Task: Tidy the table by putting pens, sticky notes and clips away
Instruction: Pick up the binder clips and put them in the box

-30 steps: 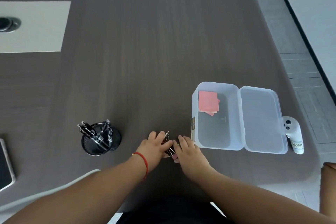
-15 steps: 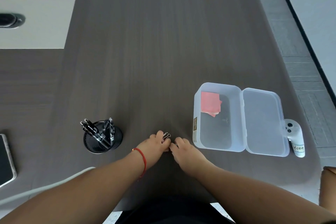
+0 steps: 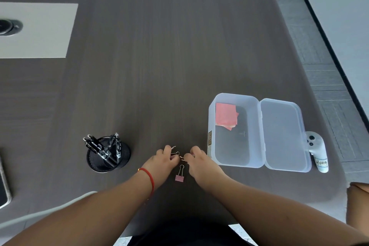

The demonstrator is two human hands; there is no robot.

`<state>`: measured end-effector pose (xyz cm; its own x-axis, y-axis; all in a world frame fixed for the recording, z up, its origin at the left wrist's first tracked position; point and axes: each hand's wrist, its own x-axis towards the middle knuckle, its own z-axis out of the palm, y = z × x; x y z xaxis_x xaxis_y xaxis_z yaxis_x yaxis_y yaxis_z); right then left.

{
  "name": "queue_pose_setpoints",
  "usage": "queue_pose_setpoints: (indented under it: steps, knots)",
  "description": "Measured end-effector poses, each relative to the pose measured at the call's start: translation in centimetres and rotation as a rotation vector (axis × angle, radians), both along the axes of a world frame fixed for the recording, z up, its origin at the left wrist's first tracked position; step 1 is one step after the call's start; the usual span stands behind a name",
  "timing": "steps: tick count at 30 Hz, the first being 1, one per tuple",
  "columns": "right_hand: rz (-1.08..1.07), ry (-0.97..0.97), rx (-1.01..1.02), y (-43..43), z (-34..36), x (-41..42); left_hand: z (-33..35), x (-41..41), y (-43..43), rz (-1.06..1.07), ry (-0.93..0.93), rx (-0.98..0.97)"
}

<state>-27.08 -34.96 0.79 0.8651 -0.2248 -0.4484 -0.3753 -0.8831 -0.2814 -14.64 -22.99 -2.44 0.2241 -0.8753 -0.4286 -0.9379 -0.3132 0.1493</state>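
My left hand (image 3: 162,163) and my right hand (image 3: 200,165) meet fingertip to fingertip near the table's front edge, both pinching small binder clips (image 3: 175,153) whose wire loops show between them. One pink binder clip (image 3: 179,175) lies loose on the table just below the fingers. A clear plastic box (image 3: 212,126) stands open to the right, with pink sticky notes (image 3: 226,116) in its far corner and its lid (image 3: 284,136) folded flat. A black mesh cup (image 3: 108,156) to the left holds several black pens (image 3: 99,147).
A white controller (image 3: 318,152) with a handwritten label lies right of the lid, near the table's right edge. A phone (image 3: 4,185) lies at the far left. A pale panel (image 3: 38,30) with a round fitting sits at the back left. A white cable (image 3: 50,208) runs under my left arm.
My hands have drawn slightly apart and lifted their fingers, uncovering the pink binder clip on the table between my wrists. Box, cup and pens have not moved.
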Motion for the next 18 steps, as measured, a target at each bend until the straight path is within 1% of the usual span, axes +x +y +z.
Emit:
queue_pose_setpoints:
  steps: [1, 4, 6, 8, 9, 10, 12, 14, 16, 18]
  knots:
    - [0.012, 0.001, -0.002, -0.1, 0.5, -0.2, -0.1, 0.1, -0.1, 0.006, 0.004, 0.019]
    - [0.19, -0.02, -0.121, -0.4, 3.2, -0.3, 0.7, 0.2, 0.1, 0.05, 0.013, 0.015]
    - [0.178, -0.131, -0.144, -1.2, 5.0, -0.3, 0.4, 0.2, 0.2, 0.117, 0.055, 0.034]
    - [-0.173, -0.304, -0.049, -2.8, 6.9, -0.2, 0.5, 0.5, 0.0, 0.22, 0.088, 0.055]
    - [-0.37, -0.349, 0.006, -4.1, 7.5, -0.3, 0.6, 0.7, -0.2, 0.281, 0.097, 0.043]
    - [-0.501, -0.375, 0.033, -5.5, 7.7, -0.5, 0.5, 0.8, -0.3, 0.345, 0.115, 0.018]
    - [-0.673, -0.321, 0.015, -8.4, 6.7, -1.0, 0.5, 0.9, -0.7, 0.434, 0.166, 0.0]
    - [-0.742, -0.148, 0.015, -10.3, 4.7, -1.6, 0.5, 0.9, -1.0, 0.515, 0.203, -0.041]
    - [-0.708, 0.019, 0.055, -10.9, 2.7, -2.0, 0.9, 0.7, -1.8, 0.6, 0.237, -0.129]
    - [-0.648, 0.098, 0.095, -10.9, 1.5, -2.5, 2.2, 0.3, -3.1, 0.614, 0.283, -0.301]
